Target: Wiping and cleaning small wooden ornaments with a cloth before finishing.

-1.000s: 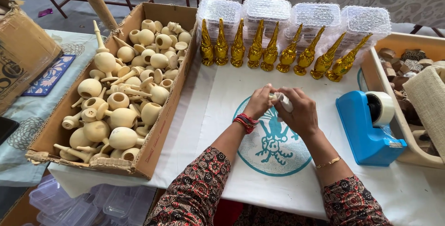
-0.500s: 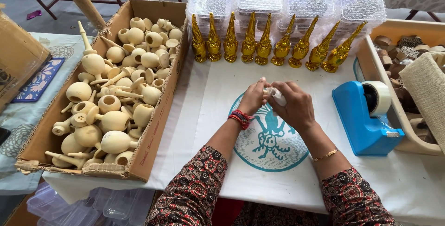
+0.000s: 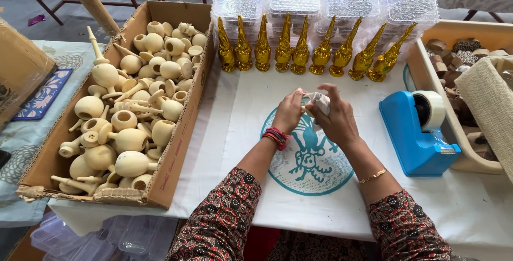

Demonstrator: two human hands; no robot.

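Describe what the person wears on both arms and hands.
Both arms have dark sleeves with a red and cream floral print, ending near the elbow. The left hand has red thread bangles at the wrist; the right hand has a thin gold bracelet. No gloves.

nine gold bird figurines (image 3: 301,47), four clear plastic boxes (image 3: 295,0), one blue tape dispenser (image 3: 414,132), two hands (image 3: 315,112)

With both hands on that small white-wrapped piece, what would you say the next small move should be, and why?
Probably reach the right hand to the blue tape dispenser for a strip. Both hands pinch the small white-wrapped piece, left hand steadying it, and the wrap looks loose, with no tape visible on it; the dispenser stands just beside the right hand.
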